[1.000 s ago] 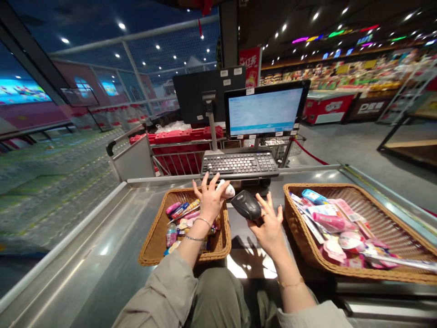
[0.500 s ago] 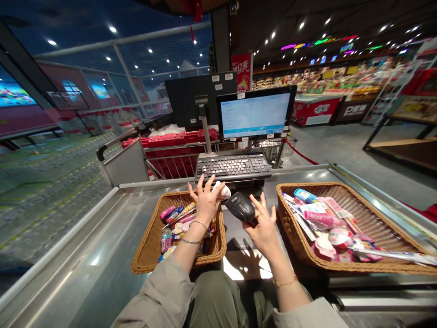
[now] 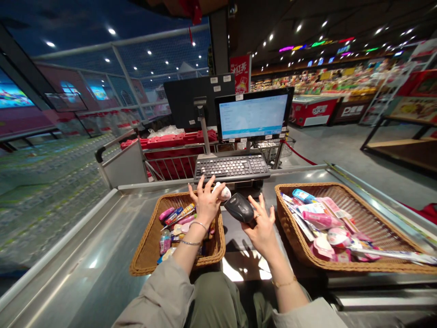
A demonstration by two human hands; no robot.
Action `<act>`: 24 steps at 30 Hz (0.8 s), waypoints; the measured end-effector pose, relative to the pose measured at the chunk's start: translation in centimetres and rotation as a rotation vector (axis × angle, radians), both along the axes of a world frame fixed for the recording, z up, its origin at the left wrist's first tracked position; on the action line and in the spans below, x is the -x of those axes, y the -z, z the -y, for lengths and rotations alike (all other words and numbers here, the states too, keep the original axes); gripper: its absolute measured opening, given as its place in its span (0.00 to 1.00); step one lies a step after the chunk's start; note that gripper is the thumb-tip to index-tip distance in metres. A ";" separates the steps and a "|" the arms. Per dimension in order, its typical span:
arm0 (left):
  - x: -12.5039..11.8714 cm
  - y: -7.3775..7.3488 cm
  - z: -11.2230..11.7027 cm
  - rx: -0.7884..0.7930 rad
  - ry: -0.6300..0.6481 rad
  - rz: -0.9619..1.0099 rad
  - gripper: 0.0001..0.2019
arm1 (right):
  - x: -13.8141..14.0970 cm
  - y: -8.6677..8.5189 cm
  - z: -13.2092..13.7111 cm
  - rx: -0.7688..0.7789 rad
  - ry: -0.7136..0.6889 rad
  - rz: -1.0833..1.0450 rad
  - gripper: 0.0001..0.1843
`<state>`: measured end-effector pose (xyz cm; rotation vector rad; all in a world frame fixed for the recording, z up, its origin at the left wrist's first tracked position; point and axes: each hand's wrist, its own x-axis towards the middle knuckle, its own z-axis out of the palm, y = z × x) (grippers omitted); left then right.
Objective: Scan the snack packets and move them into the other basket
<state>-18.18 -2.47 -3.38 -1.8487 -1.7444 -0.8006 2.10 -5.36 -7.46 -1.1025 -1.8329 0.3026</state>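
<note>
Between the thumb and fingers of my left hand is a small white rounded item; its kind does not show. The other fingers spread upward, just short of the keyboard. My right hand grips a black barcode scanner, its head turned left toward the white item, with some fingers raised off it. Below my left forearm sits a wicker basket of small packaged goods, partly hidden by the arm. Right of my right hand stands a larger wicker basket with pink, blue and white packages.
A lit monitor stands behind the keyboard, beside a second screen seen from the back. Both baskets rest on a metal counter. Beyond it are a cart with red contents and stacked bottles at left.
The whole view has shifted very slightly. Both hands keep the same grip, with the scanner still close to the white item.
</note>
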 end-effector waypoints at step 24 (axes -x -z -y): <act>0.2 0.0 0.2 0.021 -0.017 -0.004 0.24 | -0.2 0.2 -0.1 -0.016 0.013 -0.017 0.10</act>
